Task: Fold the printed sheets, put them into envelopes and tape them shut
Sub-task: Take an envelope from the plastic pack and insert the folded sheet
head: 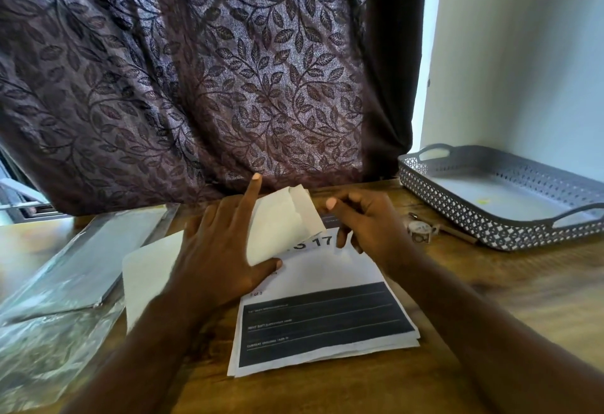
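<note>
A small stack of printed sheets [327, 325] with a large dark block lies on the wooden table in front of me. Above it my left hand [222, 250] holds a white envelope [284, 220] tilted up, thumb under its lower edge, index finger pointing upward. The envelope's flap end is raised toward the curtain. My right hand [362, 220] hovers just right of the envelope, fingers curled near its edge; I cannot tell if it touches. Another white envelope [147, 273] lies flat under my left wrist. A roll of tape [420, 230] sits to the right.
A grey perforated tray [490, 214] with handles stands at the back right. Clear plastic packaging [75, 269] lies at the left. A patterned purple curtain [212, 70] hangs right behind the table's far edge. A thin stick-like object [457, 233] lies by the tape.
</note>
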Action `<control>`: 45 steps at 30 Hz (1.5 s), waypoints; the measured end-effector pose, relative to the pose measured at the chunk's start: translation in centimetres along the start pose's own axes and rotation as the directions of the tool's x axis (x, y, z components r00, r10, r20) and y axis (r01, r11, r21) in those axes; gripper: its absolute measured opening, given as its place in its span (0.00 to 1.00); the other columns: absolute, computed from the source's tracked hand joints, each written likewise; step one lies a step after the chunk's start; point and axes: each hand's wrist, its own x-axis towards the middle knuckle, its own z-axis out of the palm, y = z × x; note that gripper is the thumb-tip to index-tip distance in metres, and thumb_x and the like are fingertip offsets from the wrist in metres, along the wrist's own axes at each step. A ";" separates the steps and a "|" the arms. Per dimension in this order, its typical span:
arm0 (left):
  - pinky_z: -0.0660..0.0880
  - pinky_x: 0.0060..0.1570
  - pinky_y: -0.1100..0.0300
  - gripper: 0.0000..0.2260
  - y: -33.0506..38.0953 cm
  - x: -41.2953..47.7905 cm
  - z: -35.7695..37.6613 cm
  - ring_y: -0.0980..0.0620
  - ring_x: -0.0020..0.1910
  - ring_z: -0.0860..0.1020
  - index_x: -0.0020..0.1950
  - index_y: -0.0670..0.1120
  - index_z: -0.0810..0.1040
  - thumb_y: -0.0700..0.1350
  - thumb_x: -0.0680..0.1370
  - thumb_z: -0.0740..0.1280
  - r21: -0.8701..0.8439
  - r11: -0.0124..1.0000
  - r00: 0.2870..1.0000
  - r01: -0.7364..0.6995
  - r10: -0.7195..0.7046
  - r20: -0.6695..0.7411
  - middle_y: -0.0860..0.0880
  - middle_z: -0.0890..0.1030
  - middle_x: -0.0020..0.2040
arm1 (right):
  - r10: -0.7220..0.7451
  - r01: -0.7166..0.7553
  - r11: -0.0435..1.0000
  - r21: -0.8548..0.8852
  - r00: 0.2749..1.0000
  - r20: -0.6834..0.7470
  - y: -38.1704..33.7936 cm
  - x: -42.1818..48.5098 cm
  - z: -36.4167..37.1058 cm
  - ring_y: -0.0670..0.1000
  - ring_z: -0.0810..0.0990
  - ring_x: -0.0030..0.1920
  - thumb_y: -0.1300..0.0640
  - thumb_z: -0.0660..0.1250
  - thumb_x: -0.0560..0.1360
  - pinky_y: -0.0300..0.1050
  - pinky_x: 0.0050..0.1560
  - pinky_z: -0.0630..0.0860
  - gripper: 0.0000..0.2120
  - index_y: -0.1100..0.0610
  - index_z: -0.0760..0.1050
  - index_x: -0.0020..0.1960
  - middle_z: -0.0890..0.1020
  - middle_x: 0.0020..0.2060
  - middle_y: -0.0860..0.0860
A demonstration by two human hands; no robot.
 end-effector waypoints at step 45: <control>0.59 0.73 0.41 0.50 0.8 0.3 0.2 0.44 0.76 0.62 0.81 0.58 0.44 0.82 0.66 0.54 -0.101 0.994 0.991 0.040 -0.026 0.131 0.50 0.60 0.80 | 0.358 -0.363 0.874 0.324 0.931 0.078 0.4 -0.4 2.9 0.56 0.78 0.62 0.64 0.77 0.71 0.60 0.57 0.81 0.34 0.49 0.66 0.71 0.77 0.64 0.53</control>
